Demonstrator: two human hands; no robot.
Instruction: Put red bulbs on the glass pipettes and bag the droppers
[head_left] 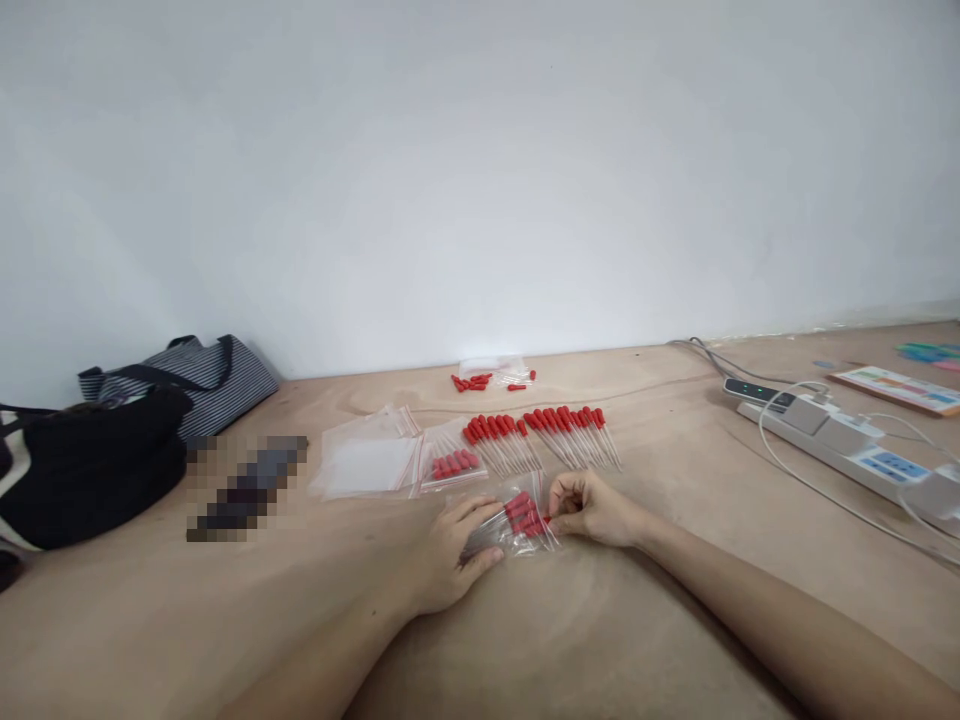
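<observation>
A clear zip bag (541,545) lies in front of me with several red-bulbed glass droppers (523,512) in it, bulbs toward its right end. Across the bag's left end rests my left hand (457,550), fingers and thumb on either side, holding it against the table. At the right end, the thumb and forefinger of my right hand (589,510) are pinched on a dropper by its red bulb (547,519); the other fingers are curled. Just beyond lie two fanned groups of loose droppers (499,440) and a filled zip bag (450,465).
Flat clear bags (364,462) lie to the left. Near the wall are loose red bulbs (472,382) and another clear bag (491,366). A blurred dark object (251,490) and bags (90,470) are at left; a power strip (840,440) with cables is at right.
</observation>
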